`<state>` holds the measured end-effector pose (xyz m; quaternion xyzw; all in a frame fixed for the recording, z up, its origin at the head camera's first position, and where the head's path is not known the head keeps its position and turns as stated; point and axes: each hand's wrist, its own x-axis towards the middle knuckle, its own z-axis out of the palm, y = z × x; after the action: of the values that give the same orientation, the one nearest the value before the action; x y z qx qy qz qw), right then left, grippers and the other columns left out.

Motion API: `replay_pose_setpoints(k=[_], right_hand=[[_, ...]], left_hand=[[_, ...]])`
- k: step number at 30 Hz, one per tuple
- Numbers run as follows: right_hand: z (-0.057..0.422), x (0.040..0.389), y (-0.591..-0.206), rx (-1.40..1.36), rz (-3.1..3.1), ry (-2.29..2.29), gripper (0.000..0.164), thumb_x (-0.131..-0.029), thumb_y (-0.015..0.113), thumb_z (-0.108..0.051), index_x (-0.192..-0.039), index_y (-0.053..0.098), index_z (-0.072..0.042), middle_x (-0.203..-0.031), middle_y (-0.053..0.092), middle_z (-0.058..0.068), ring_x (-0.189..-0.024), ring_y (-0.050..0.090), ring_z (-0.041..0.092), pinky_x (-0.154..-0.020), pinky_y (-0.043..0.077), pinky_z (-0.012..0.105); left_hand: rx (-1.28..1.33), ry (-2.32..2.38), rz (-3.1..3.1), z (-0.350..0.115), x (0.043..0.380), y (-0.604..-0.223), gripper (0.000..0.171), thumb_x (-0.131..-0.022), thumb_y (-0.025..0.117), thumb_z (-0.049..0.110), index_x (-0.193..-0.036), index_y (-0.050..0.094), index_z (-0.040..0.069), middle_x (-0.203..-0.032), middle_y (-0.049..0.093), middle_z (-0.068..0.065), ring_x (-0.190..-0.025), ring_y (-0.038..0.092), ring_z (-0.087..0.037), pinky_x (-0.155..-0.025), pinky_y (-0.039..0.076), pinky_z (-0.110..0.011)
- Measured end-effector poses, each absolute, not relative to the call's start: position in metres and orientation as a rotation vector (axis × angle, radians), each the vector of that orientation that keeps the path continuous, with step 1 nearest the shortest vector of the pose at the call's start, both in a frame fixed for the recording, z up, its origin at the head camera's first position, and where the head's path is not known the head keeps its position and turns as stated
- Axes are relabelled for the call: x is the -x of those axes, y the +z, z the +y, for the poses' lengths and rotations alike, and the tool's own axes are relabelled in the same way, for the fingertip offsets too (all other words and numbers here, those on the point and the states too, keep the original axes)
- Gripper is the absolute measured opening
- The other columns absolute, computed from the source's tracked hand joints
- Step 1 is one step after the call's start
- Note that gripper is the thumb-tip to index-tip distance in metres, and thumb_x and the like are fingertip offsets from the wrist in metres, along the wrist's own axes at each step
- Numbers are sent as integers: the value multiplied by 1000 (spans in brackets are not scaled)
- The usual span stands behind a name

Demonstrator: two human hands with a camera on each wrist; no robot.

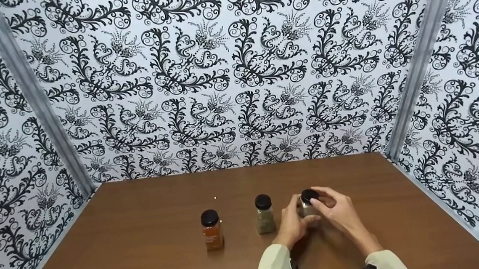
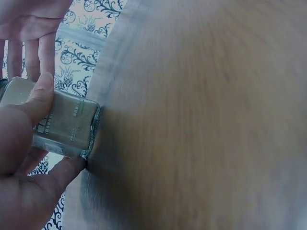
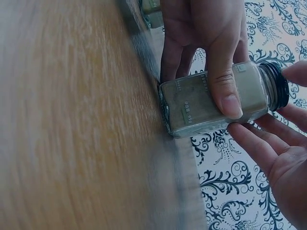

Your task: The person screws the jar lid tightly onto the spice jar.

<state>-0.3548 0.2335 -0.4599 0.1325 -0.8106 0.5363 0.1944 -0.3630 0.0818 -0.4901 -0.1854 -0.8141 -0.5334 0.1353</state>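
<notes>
A square glass spice jar (image 3: 192, 103) with pale brown powder and a black screw cap (image 3: 276, 86) stands upright at the table's right side. My left hand (image 1: 290, 223) grips its body, with the thumb laid across the printed face. My right hand (image 1: 342, 211) pinches the cap between thumb and fingers. In the right wrist view, some right fingertips also reach the jar's shoulder. The jar's base is right at the tabletop in both wrist views.
Left of my hands, a jar of green herbs (image 1: 265, 221) with a black cap stands upright. Farther left is a jar of orange-red spice (image 1: 213, 236), also capped. The brown wooden table (image 1: 144, 217) is bordered by patterned black-and-white walls (image 1: 226, 68).
</notes>
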Motion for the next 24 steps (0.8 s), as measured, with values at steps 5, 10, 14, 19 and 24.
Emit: replay_pose_setpoints(k=[5,10,14,19,24], right_hand=[[233,355,-459,-366,-2261,1550,29,-89,76,-9,-117,70,-8,-118,72,16,-106,72,24,-84,55,13],[232,355,-459,-365,-2243,1589,30,-88,77,-8,-117,69,-5,-115,73,17,-102,73,17,-83,56,14],[232,355,-459,-369,-2237,1568,34,-88,76,-8,-121,68,-5,-115,74,17,-98,73,11,-83,57,15],[232,355,-459,-356,-2248,1524,33,-89,75,-9,-122,71,-8,-115,74,16,-95,72,9,-82,57,16],[231,356,-459,-324,-2267,1507,31,-88,77,-12,-118,71,-8,-116,73,16,-97,72,10,-82,56,14]], left_hand=[[533,-1542,-2352,83,364,-490,52,-77,87,20,-120,59,17,-110,74,-5,-99,69,-15,-81,54,-23],[529,-1495,-2340,83,364,-491,53,-74,88,21,-119,60,16,-106,75,-7,-97,70,-18,-81,54,-23],[531,-1512,-2337,82,363,-491,53,-74,88,21,-119,60,16,-106,75,-6,-97,70,-15,-81,53,-22],[532,-1545,-2343,82,363,-490,51,-76,87,21,-120,60,17,-108,75,-6,-97,69,-14,-81,53,-22],[535,-1539,-2342,82,363,-490,51,-76,87,22,-119,60,17,-109,74,-5,-98,69,-14,-81,53,-22]])
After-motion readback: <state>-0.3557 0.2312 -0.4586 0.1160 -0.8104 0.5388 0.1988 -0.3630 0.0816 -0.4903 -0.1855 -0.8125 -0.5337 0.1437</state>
